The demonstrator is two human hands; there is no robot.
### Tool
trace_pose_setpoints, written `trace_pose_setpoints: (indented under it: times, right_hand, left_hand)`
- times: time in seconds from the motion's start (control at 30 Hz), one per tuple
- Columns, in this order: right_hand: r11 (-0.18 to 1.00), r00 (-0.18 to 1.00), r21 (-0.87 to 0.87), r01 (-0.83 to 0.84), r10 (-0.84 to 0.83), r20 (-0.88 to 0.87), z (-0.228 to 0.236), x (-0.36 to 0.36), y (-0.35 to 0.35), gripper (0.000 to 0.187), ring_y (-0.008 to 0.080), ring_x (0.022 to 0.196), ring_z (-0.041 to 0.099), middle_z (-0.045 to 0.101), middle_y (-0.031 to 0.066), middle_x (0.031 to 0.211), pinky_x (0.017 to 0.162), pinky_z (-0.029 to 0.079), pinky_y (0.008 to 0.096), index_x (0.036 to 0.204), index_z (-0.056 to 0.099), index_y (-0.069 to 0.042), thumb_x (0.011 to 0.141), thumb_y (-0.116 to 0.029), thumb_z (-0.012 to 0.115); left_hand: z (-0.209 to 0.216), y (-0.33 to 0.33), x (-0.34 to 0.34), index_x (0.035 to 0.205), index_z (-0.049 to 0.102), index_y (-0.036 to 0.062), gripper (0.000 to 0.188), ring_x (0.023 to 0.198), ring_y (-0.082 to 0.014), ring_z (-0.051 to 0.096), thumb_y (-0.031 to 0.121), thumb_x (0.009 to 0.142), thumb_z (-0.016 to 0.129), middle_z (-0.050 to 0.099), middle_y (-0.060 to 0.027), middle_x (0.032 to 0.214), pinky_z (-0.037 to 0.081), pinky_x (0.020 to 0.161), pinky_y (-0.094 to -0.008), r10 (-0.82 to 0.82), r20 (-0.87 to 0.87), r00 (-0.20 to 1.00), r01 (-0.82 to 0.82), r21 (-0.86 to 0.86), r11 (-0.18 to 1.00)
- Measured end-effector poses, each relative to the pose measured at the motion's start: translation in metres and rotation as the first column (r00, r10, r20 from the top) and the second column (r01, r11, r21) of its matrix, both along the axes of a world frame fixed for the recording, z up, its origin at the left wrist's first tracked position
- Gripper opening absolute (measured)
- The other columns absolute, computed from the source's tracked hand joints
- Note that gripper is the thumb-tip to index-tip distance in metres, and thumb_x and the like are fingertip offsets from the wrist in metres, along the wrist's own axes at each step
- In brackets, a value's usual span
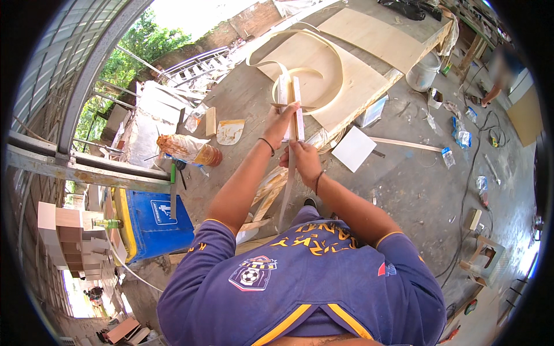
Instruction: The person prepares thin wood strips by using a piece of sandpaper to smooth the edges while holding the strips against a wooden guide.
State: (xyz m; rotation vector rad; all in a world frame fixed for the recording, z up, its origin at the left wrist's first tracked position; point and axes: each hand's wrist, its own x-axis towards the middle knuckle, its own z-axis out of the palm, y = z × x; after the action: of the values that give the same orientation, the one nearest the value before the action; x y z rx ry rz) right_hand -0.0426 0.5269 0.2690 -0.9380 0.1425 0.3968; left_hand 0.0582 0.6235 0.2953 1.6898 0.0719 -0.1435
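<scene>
My left hand (280,121) is closed around a narrow, pale wooden piece (298,98) with whitish edges, held lengthwise above the workbench. Just below it, my right hand (304,160) pinches a thin, pale edging strip (287,199) near the lower end of the wood. One end of that strip hangs down toward my body. Beyond my hands, a long loop of pale edging band (340,69) curls over the bench and runs back toward the wood. Whether loop and hanging end are one strip is hidden by my fingers.
Plywood sheets (375,34) lie on the bench (236,75). A stained container (209,155), a small wood block (210,121) and a smeared scraper plate (231,132) sit at left. A blue bin (156,222) stands below. Cables (470,190) cross the floor; another person (496,86) is far right.
</scene>
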Motion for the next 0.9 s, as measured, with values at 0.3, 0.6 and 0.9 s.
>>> trace_pose_setpoints:
  times: [0.3,0.6,0.9]
  right_hand:
    - [0.998,0.997,-0.001,-0.068,0.068,0.034,-0.009,-0.028,0.005,0.034,0.0217,0.065,0.065,0.063,0.0144,0.077,0.065,0.055,0.0335,0.089,0.055,0.004,0.097,-0.027,0.045]
    - [0.987,0.988,0.041,-0.153,0.154,-0.010,-0.005,-0.037,0.008,0.033,0.0211,0.065,0.065,0.063,0.0110,0.074,0.065,0.054,0.0315,0.090,0.056,0.002,0.096,-0.029,0.046]
    - [0.995,0.994,-0.042,-0.089,0.092,0.064,-0.003,-0.014,0.001,0.035,0.0211,0.072,0.066,0.064,0.0127,0.080,0.069,0.054,0.0320,0.092,0.055,0.002,0.097,-0.031,0.043]
  left_hand:
    - [0.026,0.004,-0.003,0.100,0.055,0.0051,0.047,0.070,-0.0193,0.065,0.048,0.082,0.060,0.060,-0.0079,0.084,0.054,0.055,-0.0333,-0.004,-0.182,0.983,-0.022,-0.138,0.990]
    - [0.018,0.015,0.001,0.100,0.055,0.0053,0.049,0.071,-0.0188,0.065,0.051,0.081,0.060,0.059,-0.0075,0.084,0.053,0.053,-0.0327,-0.017,-0.175,0.984,-0.005,-0.128,0.992]
    - [0.018,0.004,-0.014,0.102,0.054,0.0007,0.045,0.070,-0.0193,0.065,0.040,0.082,0.063,0.060,-0.0096,0.088,0.053,0.052,-0.0310,-0.025,-0.131,0.991,0.011,-0.108,0.994]
